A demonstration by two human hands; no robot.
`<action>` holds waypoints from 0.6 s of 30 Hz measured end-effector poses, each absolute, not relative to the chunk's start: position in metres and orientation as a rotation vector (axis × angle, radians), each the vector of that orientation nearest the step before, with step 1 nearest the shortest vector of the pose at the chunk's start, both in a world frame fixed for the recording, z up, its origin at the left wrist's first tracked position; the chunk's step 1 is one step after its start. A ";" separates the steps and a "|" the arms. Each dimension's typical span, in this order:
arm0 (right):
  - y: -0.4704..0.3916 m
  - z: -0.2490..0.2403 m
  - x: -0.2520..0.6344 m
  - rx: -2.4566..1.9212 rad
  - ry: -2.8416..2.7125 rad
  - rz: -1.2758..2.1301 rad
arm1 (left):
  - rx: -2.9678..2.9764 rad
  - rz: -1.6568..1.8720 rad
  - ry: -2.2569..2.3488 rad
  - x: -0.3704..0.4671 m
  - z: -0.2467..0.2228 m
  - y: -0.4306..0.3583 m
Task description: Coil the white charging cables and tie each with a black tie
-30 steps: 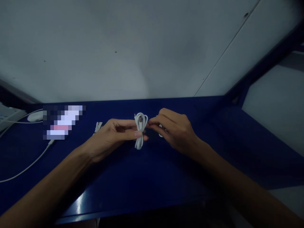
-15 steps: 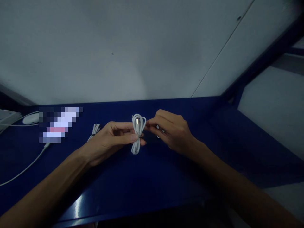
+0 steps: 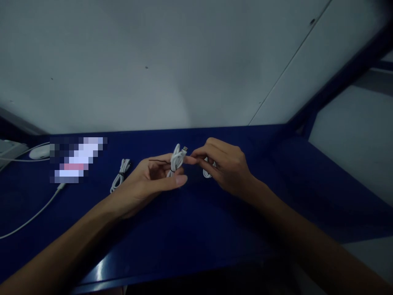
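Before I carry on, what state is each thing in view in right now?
Held cable bundle: coiled, connector bare, pointing up
Dark tie: around that bundle, one end sticking out leftward
Left hand: holding this bundle
Right hand: fingertips at the left hand's; grip unclear
Left cable bundle: lying coiled, tied
Right cable bundle: coiled, partly hidden by right hand
Pixelated item: bright, detail masked
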State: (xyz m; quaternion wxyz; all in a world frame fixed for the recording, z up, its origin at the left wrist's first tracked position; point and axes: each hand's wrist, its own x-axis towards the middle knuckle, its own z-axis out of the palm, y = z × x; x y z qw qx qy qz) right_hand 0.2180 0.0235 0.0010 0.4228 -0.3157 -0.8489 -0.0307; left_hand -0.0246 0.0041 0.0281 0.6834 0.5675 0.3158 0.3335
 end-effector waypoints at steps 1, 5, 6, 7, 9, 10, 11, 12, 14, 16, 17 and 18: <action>0.023 0.001 0.218 -0.791 -2.122 -0.085 | 1.258 0.772 0.708 -0.023 0.028 0.004; 0.022 0.003 0.217 -0.801 -2.104 -0.079 | 1.178 0.844 0.710 -0.019 0.026 0.005; 0.021 0.003 0.217 -0.807 -2.108 -0.079 | 1.163 0.845 0.722 -0.018 0.025 0.005; 0.021 0.003 0.217 -0.813 -2.115 -0.084 | 1.155 0.842 0.738 -0.018 0.024 0.005; 0.020 0.003 0.217 -0.819 -2.134 -0.113 | 1.163 0.836 0.784 -0.017 0.022 0.005; 0.020 0.003 0.217 -0.820 -2.140 -0.133 | 1.177 0.838 0.814 -0.017 0.021 0.005; 0.020 0.003 0.217 -0.820 -2.143 -0.156 | 1.199 0.845 0.848 -0.017 0.020 0.005; 0.020 0.003 0.216 -0.819 -2.146 -0.181 | 1.227 0.853 0.890 -0.016 0.019 0.005; 0.020 0.003 0.217 -0.815 -2.150 -0.230 | 1.293 0.878 0.983 -0.015 0.018 0.005; 0.021 0.003 0.217 -0.809 -2.147 -0.273 | 1.341 0.901 1.046 -0.014 0.019 0.003; 0.021 0.004 0.217 -0.807 -2.145 -0.289 | 1.353 0.908 1.056 -0.014 0.019 0.003; 0.021 0.004 0.217 -0.810 -2.143 -0.299 | 1.356 0.911 1.055 -0.013 0.020 0.002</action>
